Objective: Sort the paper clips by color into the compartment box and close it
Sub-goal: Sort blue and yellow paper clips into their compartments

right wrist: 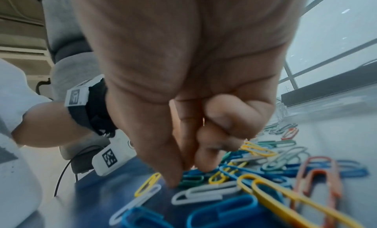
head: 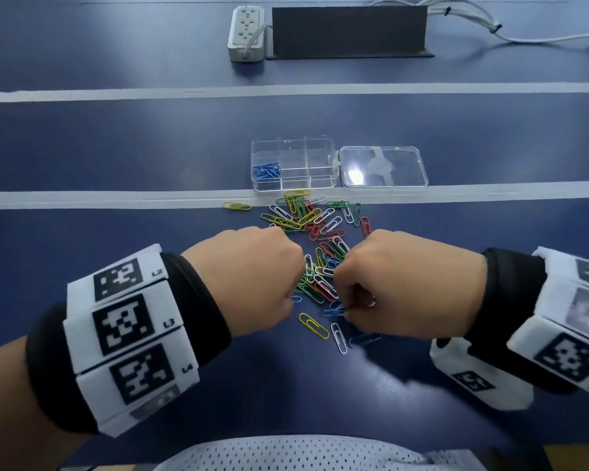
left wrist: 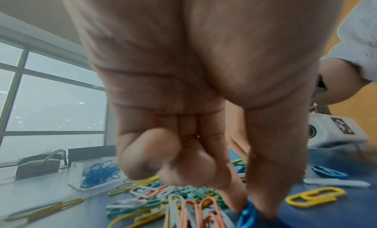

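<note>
A mixed pile of coloured paper clips (head: 315,229) lies on the blue table in front of the clear compartment box (head: 293,141). Its lid (head: 383,168) lies open to the right. Blue clips (head: 266,171) fill the box's front left compartment, also seen in the left wrist view (left wrist: 100,173). My left hand (head: 291,297) is curled at the pile's near left edge, thumb and forefinger pinching a blue clip (left wrist: 247,215) against the table. My right hand (head: 344,311) is curled at the near right edge, fingertips (right wrist: 173,183) down on a blue clip (right wrist: 192,172).
A single yellow clip (head: 237,206) lies left of the pile on a white tape line (head: 116,198). A yellow clip (head: 313,325) and a white clip (head: 339,338) lie nearest me. A power strip (head: 246,32), a black panel (head: 349,30) and cables (head: 490,25) sit far back.
</note>
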`<state>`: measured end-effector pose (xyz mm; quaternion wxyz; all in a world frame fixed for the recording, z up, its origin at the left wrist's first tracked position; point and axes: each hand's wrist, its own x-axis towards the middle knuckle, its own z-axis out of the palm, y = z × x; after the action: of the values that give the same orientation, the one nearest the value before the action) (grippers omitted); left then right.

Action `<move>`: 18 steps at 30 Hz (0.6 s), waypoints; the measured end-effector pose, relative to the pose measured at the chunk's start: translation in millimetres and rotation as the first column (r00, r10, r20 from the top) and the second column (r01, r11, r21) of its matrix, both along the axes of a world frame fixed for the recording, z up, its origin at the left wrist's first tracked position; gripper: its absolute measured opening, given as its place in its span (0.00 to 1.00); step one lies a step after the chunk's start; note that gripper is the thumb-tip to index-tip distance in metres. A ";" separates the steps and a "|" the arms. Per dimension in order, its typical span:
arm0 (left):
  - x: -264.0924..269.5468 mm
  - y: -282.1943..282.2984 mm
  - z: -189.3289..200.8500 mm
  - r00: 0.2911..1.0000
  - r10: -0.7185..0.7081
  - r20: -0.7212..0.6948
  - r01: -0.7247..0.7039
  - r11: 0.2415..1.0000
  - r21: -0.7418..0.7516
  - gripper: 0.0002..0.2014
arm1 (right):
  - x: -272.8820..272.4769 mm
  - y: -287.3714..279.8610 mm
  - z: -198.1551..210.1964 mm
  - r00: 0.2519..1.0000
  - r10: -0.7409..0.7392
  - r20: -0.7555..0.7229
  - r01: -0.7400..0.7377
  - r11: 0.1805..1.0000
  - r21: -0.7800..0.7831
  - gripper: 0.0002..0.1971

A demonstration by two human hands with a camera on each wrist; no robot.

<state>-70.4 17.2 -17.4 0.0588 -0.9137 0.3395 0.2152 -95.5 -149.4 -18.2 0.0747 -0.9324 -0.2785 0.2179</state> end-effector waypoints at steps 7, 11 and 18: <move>-0.6 1.2 5.3 0.986 0.099 -0.136 -0.130 0.960 -0.247 0.06 | 0.4 -17.5 14.3 0.970 -0.163 -0.178 0.203 0.951 0.235 0.08; -2.1 -7.4 6.0 0.973 0.058 -0.222 -0.136 0.926 -0.353 0.10 | -14.9 -25.5 10.8 0.985 -0.054 -0.161 0.081 0.983 0.167 0.17; 3.8 -24.3 -0.5 0.981 0.003 -0.195 -0.071 0.936 -0.346 0.07 | -30.7 -25.7 10.6 0.992 -0.077 -0.105 0.094 0.981 0.172 0.12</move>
<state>-66.5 -7.0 -17.9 -0.1423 -0.8908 0.3593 0.2391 -126.2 -175.1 -7.7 0.1798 -0.9215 -0.2523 0.2342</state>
